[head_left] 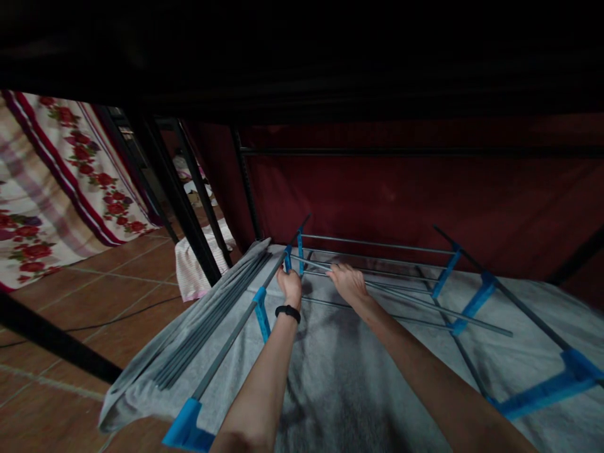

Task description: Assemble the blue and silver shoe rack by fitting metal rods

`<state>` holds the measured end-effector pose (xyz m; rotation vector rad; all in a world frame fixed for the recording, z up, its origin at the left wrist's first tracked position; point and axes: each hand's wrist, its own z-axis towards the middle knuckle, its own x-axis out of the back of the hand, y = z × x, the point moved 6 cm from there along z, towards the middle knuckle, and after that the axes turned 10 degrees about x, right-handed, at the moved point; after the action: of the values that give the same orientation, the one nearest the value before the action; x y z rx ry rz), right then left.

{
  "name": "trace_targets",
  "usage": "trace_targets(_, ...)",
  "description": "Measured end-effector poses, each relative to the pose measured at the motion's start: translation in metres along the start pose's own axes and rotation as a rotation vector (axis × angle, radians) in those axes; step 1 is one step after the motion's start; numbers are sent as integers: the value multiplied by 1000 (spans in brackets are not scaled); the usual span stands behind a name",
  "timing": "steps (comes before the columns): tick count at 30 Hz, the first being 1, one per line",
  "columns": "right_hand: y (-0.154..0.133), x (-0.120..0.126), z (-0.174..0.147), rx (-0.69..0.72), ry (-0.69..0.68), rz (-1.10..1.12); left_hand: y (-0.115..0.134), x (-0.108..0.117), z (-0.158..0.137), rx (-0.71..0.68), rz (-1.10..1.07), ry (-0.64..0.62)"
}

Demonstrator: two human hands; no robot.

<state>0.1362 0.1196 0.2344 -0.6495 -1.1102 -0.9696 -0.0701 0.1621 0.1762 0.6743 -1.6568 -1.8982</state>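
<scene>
1. Floral cloth (101,179): far left, hanging.
2. Rod bundle (212,321): left, lying on grey blanket (344,384).
3. Left hand (289,286), black wristband (287,311): fingers curled at blue connector (288,253), left side of frame (533,393); whether gripping, cannot tell.
4. Right hand (348,282): closed around grey rod (491,326), slanting near and right across frame.
5. Frame: blue and grey, on blanket, centre to right.
</scene>
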Motion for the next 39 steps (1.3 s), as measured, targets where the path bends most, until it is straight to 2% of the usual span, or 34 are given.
trace_targets(7,2,0,3,23,-12,-15,-2,-5,3,5,123,35)
trace_targets(13,5,3,5,47,-4,-12,-6,-7,4,-28,90,21)
trace_targets(18,6,-11,-1,33,-18,-1,-43,5,-3,12,105,75)
trace_targets(22,5,-40,-13,10,-95,16,-86,16,-11,50,140,78)
trace_targets(26,1,-70,-26,13,-151,46,-115,19,-17,57,166,64)
trace_targets(33,-6,-97,-32,27,-176,86,-145,17,-23,77,200,34)
trace_targets(39,-4,-101,-30,40,-137,86,-149,16,-22,41,183,35)
